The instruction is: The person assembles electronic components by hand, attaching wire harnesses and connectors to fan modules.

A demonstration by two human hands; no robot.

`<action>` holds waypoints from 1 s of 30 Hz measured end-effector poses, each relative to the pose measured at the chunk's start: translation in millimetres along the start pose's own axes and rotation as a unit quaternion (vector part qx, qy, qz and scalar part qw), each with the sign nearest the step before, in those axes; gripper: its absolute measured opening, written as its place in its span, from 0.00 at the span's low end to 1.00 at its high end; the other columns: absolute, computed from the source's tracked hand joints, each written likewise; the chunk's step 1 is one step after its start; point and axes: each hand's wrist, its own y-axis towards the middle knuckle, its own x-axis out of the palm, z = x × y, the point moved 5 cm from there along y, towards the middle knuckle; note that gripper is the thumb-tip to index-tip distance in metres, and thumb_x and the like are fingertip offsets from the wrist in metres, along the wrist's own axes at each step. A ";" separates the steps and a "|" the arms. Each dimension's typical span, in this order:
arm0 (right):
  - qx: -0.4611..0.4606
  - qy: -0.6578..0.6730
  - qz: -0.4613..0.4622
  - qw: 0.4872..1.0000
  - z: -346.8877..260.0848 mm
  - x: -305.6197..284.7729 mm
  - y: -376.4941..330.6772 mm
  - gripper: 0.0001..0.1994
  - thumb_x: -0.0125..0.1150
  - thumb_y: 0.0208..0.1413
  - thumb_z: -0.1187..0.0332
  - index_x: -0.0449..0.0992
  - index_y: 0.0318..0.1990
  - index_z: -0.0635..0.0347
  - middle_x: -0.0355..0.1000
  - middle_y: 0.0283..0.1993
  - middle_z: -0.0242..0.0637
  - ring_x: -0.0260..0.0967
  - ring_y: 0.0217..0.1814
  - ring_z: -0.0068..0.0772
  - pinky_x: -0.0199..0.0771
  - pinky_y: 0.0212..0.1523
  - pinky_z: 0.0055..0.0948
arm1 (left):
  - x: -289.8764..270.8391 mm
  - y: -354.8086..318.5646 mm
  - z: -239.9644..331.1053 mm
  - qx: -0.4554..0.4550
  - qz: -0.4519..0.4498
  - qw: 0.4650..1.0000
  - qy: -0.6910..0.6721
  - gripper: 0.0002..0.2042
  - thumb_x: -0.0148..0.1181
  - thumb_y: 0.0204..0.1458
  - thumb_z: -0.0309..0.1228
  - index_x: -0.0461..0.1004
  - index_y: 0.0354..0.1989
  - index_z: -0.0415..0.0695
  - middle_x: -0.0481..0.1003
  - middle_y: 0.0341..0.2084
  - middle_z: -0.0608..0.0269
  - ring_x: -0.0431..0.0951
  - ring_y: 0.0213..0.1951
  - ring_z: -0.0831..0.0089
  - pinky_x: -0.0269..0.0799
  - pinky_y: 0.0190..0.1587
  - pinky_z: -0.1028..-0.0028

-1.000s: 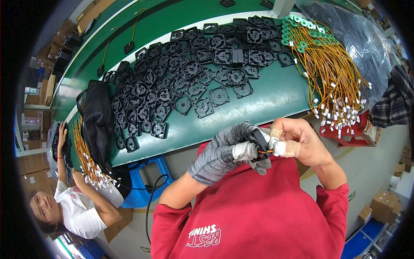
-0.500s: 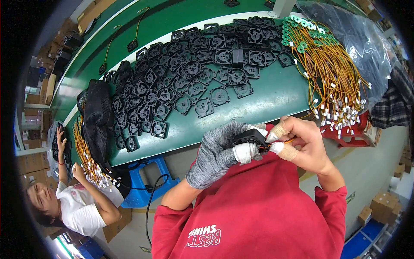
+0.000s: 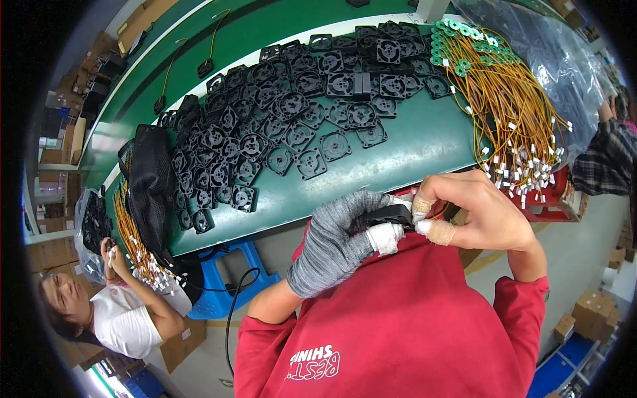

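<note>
My left hand (image 3: 342,232), in a grey fingerless glove with white-taped fingertips, is closed round a black plastic fan frame (image 3: 388,215). Held in front of my chest, the frame shows its narrow side. My right hand (image 3: 474,212) pinches at the frame's right end, its taped thumb and finger pressed together. A short bit of yellow-orange wire (image 3: 438,211) shows between those fingers. Where the wire meets the frame is hidden by my fingertips. Many similar black fan frames (image 3: 292,106) lie spread over the green table beyond my hands.
At the right of the green table (image 3: 292,199) lies a heap of yellow-orange wires (image 3: 511,99) with green rings and white connectors. A black mesh bag (image 3: 149,186) and more wires sit at the left. A blue stool (image 3: 229,285) stands below; a co-worker (image 3: 126,318) sits left.
The fan frame has turned more edge-on in my left hand. My right hand has shifted slightly right, its elbow farther out. The co-worker's hands have come together.
</note>
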 end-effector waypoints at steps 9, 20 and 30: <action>0.068 0.052 0.018 0.996 -0.2 2.3 -7.1 0.08 0.58 0.42 0.75 0.65 0.29 0.65 0.65 0.23 0.33 0.63 0.23 0.20 0.63 0.22 0.20 | 10.9 -4.7 29.5 0.253 -0.008 0.927 0.278 0.15 0.60 0.43 0.26 0.72 0.42 0.39 0.74 0.28 0.62 0.76 0.32 0.71 0.71 0.33 0.76; 0.192 0.123 0.074 0.971 28.5 5.4 -15.3 0.05 0.51 0.50 0.75 0.64 0.30 0.68 0.65 0.22 0.31 0.58 0.24 0.16 0.61 0.24 0.22 | 33.1 -0.3 -8.0 0.506 0.030 0.609 0.610 0.14 0.50 0.48 0.32 0.70 0.41 0.38 0.70 0.38 0.52 0.72 0.43 0.54 0.72 0.42 0.63; 0.229 0.235 0.049 0.943 19.7 -3.3 -10.1 0.03 0.52 0.53 0.74 0.67 0.34 0.63 0.62 0.26 0.23 0.55 0.27 0.10 0.55 0.26 0.13 | -0.3 15.1 -11.9 0.037 0.022 0.999 -0.024 0.13 0.58 0.45 0.24 0.71 0.42 0.39 0.73 0.33 0.62 0.74 0.36 0.76 0.68 0.41 0.78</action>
